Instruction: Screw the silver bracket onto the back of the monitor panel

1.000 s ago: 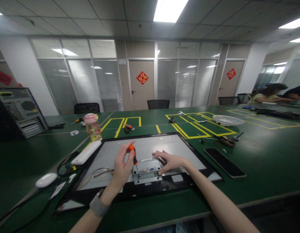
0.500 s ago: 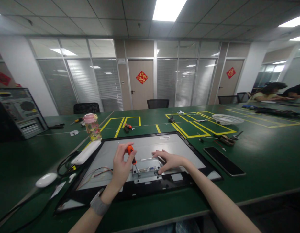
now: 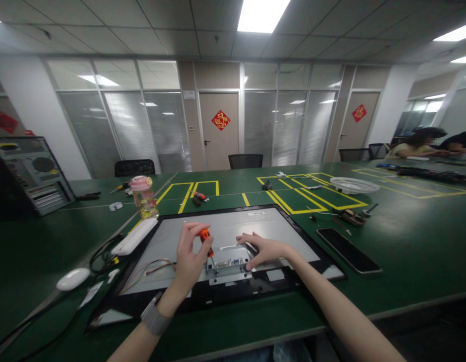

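A monitor panel [image 3: 168, 241] lies face down on the green table, grey metal back up inside a black frame. A small metal circuit-board cover [image 3: 228, 265] with ports sits near its front edge. My left hand [image 3: 189, 259] is closed round an orange-handled screwdriver [image 3: 207, 241], whose tip stands on the cover's left end. My right hand [image 3: 261, 250] lies on the cover's right side, fingers pressing down on it. A bundle of thin coloured wires [image 3: 150, 269] runs out to the left of the cover.
A white mouse [image 3: 72, 279], black cables [image 3: 100, 254] and a long white adapter [image 3: 134, 236] lie left of the panel. A pink-lidded bottle [image 3: 143, 197] stands behind. A black phone [image 3: 348, 250] lies to the right. A computer case [image 3: 29, 173] stands far left. Other people sit far right.
My left hand has turned slightly on the screwdriver handle, which stays on the same spot. My right hand keeps its place on the cover.
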Motion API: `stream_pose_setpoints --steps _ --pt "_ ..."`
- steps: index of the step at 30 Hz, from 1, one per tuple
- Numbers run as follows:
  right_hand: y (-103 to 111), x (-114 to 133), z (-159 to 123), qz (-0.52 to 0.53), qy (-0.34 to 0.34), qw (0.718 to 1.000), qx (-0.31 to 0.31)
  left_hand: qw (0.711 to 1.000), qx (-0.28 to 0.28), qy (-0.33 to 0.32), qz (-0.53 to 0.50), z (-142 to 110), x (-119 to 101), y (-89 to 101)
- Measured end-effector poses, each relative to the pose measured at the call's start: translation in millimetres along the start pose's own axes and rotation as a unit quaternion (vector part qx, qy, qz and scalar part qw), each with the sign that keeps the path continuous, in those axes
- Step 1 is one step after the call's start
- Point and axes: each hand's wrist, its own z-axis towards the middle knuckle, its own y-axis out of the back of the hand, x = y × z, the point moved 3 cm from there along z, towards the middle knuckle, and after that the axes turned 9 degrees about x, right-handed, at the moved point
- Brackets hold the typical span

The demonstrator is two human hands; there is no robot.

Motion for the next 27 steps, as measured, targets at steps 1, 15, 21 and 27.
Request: stream_pose_setpoints --steps 1,15,21,27 --pt "0.0 -0.1 0.0 0.000 0.001 1.000 0.001 1.000 -0.001 -0.003 0.004 0.3 -1.0 0.3" --pt "-1.3 -4.1 2.1 0.003 0.002 1.000 -0.007 1.000 0.001 0.013 0.000 0.7 -0.6 -1.0" --pt "-1.5 -6.2 1.7 -0.003 0.003 1.000 0.003 0.995 0.018 0.063 -0.078 -0.4 0.2 -2.7" --pt "-0.6 -3.7 -0.3 -0.001 -0.009 1.000 0.000 1.000 -0.001 0.014 -0.015 1.2 -3.2 -1.8"
